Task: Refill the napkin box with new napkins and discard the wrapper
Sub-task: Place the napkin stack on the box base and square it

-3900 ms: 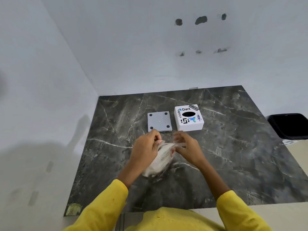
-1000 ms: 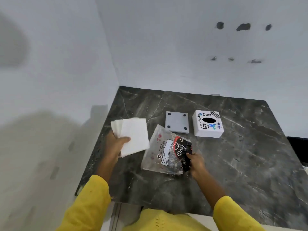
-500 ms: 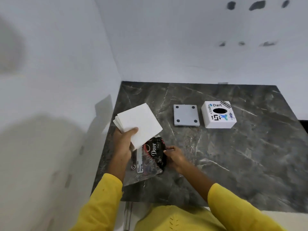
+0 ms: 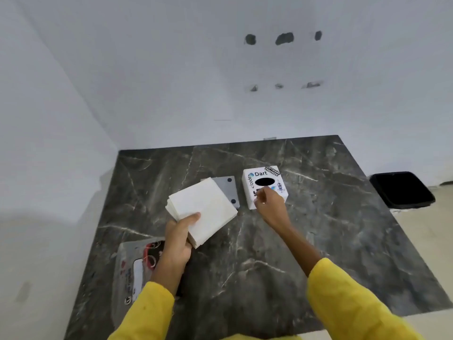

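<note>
The left hand (image 4: 177,244) grips a stack of white napkins (image 4: 202,209) by its near corner, thumb on top, fingers hidden beneath. The stack is held above the dark marble worktop (image 4: 318,241) and covers most of the grey lid (image 4: 229,190) lying behind it; only the lid's right strip with two dark dots shows.

The right hand (image 4: 268,204) reaches to the white box (image 4: 266,185), its fingers loosely curled at the box's near top edge. It covers the near part of the box and some of the stickers there, and whether it has hold of the box cannot be told. The box's dark oval opening shows clear behind the fingers.

The wrapper (image 4: 134,271) lies flat on the worktop at near left, its right side hidden by the left forearm and yellow sleeve (image 4: 144,315); its print is too blurred to read. A black bin (image 4: 402,190) stands on the floor off the worktop's right edge.
</note>
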